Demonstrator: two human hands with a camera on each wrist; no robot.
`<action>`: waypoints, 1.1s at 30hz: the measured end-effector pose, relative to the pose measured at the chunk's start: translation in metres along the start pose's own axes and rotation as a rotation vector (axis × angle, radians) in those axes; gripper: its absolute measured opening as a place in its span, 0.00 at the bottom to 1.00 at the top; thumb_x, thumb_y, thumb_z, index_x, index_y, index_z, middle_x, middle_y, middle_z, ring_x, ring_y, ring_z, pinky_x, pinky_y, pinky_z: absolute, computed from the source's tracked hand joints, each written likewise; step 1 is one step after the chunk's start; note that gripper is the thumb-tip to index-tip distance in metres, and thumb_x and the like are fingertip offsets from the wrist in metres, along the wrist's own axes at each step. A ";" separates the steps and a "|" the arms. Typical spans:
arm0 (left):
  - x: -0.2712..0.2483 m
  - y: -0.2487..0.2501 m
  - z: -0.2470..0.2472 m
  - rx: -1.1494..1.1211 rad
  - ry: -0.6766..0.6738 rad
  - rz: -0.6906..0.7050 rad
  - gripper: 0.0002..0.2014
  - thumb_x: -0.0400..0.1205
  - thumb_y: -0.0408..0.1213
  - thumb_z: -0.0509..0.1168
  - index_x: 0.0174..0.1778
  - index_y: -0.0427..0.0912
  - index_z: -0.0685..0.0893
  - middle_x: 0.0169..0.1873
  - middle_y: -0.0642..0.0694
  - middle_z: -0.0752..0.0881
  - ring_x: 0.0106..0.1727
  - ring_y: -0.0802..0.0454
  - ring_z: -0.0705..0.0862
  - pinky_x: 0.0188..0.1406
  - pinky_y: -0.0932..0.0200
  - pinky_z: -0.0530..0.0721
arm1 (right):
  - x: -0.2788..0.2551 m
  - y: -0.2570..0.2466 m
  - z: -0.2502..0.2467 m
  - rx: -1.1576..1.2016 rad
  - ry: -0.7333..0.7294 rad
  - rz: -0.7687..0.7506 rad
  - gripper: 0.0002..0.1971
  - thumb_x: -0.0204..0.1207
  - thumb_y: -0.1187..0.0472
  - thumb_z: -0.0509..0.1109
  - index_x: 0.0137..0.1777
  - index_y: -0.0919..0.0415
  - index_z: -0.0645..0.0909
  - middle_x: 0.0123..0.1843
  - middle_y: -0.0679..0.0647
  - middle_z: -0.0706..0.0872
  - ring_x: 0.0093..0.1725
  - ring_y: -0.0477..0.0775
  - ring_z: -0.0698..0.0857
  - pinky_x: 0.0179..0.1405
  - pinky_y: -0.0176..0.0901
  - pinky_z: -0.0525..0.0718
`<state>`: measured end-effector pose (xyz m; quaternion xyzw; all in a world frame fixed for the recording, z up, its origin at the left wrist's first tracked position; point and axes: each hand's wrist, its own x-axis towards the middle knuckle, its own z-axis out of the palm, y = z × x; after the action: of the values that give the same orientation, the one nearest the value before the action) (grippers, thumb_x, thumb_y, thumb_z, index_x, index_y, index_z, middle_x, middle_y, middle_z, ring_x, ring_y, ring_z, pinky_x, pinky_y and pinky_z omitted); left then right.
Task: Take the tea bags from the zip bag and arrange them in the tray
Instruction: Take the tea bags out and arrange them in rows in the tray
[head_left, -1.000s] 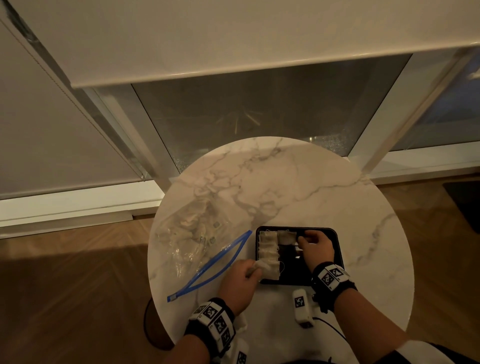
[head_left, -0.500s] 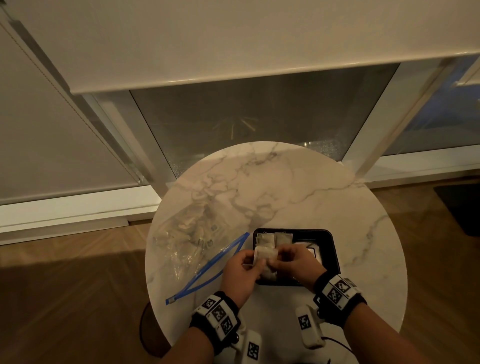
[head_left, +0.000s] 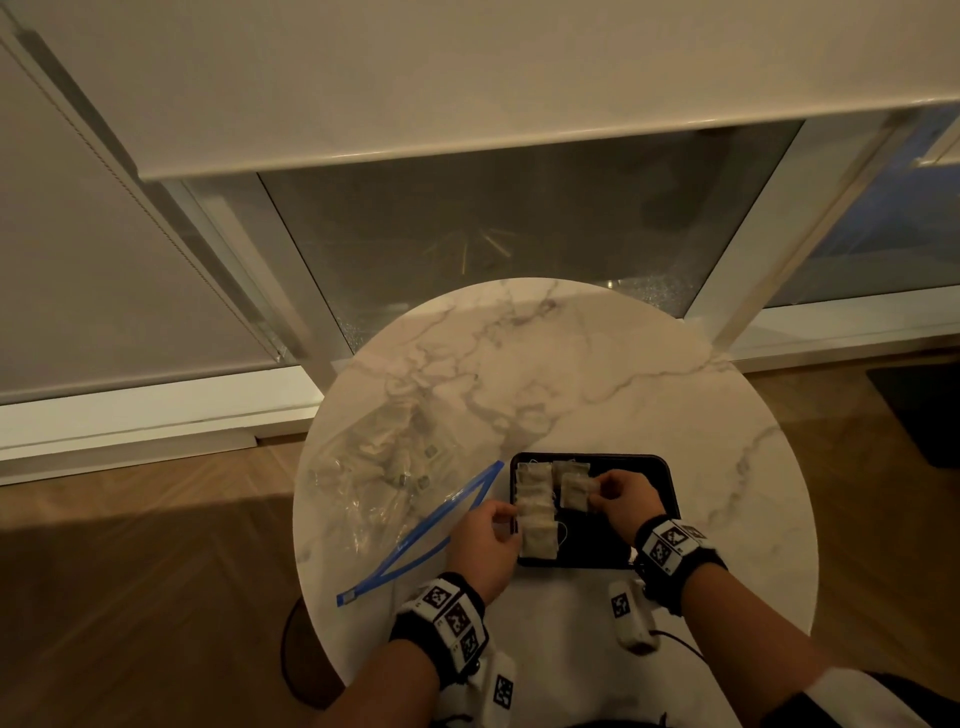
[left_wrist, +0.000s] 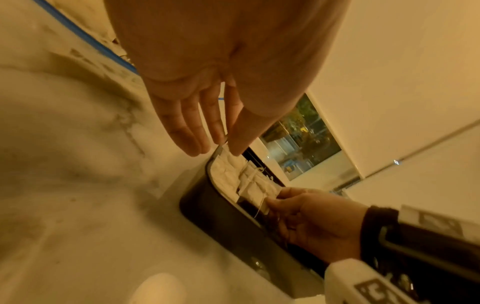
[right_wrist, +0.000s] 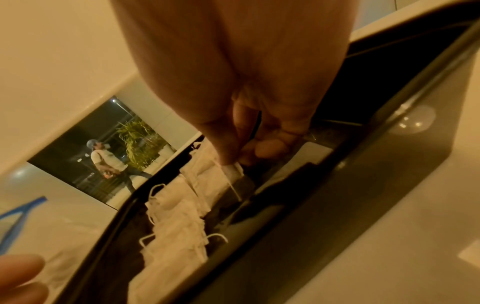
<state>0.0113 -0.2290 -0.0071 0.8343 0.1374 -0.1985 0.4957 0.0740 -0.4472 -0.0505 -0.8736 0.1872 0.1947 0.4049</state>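
A black tray sits on the round marble table, with a column of tea bags along its left side. My right hand pinches one tea bag by its edge, low over the tray beside that column; the right wrist view shows thumb and fingers closed on the tea bag's corner. My left hand is at the tray's left rim with straight fingers, the thumb tip touching the nearest tea bag. The clear zip bag lies to the left, its blue zipper open and more tea bags inside.
The marble table stands against a window frame, with wooden floor on both sides. The tray lies near the table's front edge. A thin cable trails by my right wrist.
Half a second ago both hands held a tea bag over the tray's left side. My right hand has carried it right, beside the column. My left hand has let go and drawn back to the rim.
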 end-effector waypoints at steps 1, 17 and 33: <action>0.000 0.000 0.001 0.027 -0.005 0.001 0.17 0.81 0.31 0.70 0.64 0.48 0.83 0.55 0.53 0.86 0.53 0.59 0.85 0.55 0.63 0.85 | 0.003 -0.001 0.001 -0.012 0.007 0.017 0.09 0.74 0.67 0.76 0.41 0.51 0.83 0.42 0.51 0.89 0.47 0.53 0.87 0.52 0.45 0.85; 0.003 -0.002 0.003 0.022 -0.044 -0.010 0.20 0.79 0.29 0.72 0.67 0.45 0.81 0.52 0.59 0.82 0.50 0.64 0.83 0.50 0.73 0.81 | 0.017 -0.010 0.009 -0.060 0.045 0.067 0.09 0.74 0.59 0.78 0.52 0.57 0.86 0.46 0.55 0.87 0.51 0.58 0.86 0.56 0.46 0.84; -0.007 -0.001 -0.010 0.079 -0.063 0.047 0.10 0.79 0.38 0.73 0.54 0.49 0.83 0.48 0.54 0.85 0.48 0.60 0.84 0.42 0.71 0.80 | -0.003 -0.014 0.001 0.127 0.194 0.013 0.10 0.70 0.63 0.79 0.49 0.54 0.84 0.44 0.50 0.87 0.46 0.52 0.86 0.54 0.48 0.86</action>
<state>0.0068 -0.2203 -0.0009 0.8495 0.0941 -0.2183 0.4710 0.0781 -0.4379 -0.0410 -0.8597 0.2431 0.0995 0.4381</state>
